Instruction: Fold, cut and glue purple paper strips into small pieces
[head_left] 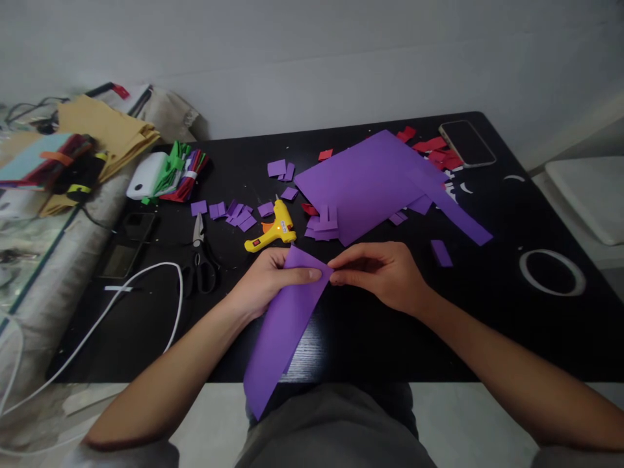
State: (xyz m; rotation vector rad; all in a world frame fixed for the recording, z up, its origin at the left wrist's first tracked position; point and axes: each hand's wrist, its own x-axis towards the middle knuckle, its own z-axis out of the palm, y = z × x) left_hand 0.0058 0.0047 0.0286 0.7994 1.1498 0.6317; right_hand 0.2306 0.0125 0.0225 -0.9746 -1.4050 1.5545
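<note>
A long purple paper strip (283,325) hangs from my hands over the near edge of the black table (487,312). My left hand (268,281) grips the strip's upper end, thumb laid across it. My right hand (380,273) pinches the strip's top right corner with closed fingers. Just beyond the hands lie a yellow glue gun (273,231) and a large purple sheet (365,185).
Black scissors (201,260) lie left of the glue gun, by a white cable (146,286). Several small purple squares (236,213) and red scraps (436,153) are scattered about. A phone (467,143) lies far right. Coloured paper bundles (182,172) and a white box (145,175) sit far left.
</note>
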